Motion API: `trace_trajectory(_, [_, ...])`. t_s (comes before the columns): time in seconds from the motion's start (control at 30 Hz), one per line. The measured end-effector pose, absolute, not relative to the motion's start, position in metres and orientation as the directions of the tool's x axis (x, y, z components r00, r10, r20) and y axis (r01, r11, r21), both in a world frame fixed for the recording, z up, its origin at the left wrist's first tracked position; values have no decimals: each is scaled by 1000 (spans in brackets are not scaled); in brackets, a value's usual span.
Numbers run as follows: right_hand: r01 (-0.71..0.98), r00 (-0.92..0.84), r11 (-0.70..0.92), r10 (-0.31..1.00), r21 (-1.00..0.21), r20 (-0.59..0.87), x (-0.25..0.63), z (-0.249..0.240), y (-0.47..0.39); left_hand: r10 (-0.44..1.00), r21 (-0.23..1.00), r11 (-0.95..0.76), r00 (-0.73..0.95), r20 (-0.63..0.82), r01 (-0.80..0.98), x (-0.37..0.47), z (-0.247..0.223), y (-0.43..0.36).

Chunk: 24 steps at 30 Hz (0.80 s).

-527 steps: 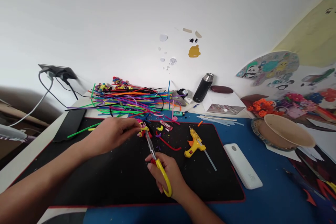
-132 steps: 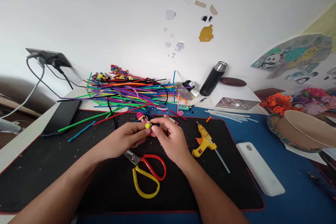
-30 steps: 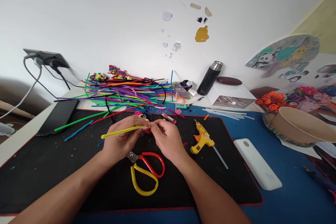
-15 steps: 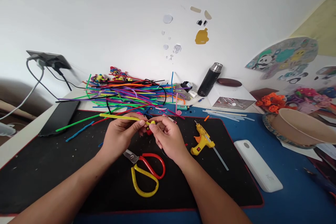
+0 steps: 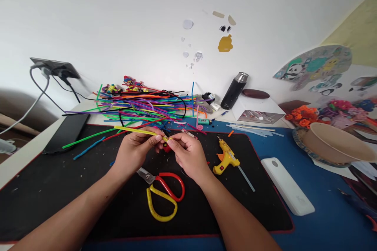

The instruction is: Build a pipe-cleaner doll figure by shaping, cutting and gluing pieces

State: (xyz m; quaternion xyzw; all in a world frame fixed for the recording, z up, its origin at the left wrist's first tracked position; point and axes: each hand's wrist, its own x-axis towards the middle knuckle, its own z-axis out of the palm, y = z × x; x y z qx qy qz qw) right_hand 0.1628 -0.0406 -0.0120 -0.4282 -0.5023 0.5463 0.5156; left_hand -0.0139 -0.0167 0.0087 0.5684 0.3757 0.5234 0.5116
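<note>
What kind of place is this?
It looks like a craft table, maybe in someone's home. You can see a big pile of colorful fuzzy sticks, a yellow glue gun and scissors with red and yellow handles.

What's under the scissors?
Black mat, visible through both loops of the scissors. Whatever sits directly beneath the metal or the handles is covered, so can't tell.

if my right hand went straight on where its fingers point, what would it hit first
Probably the left hand, whose fingertips pinch the yellow pipe cleaner just ahead of the right hand; exact depth between them is hard to judge.
</note>
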Motion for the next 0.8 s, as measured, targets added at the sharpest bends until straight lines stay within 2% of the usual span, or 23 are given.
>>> trace_trajectory(0.8, [-78,-145,33,988,-996,44,165,-14,-41,945,957,-269,161,283,-104,-16,10,-16])
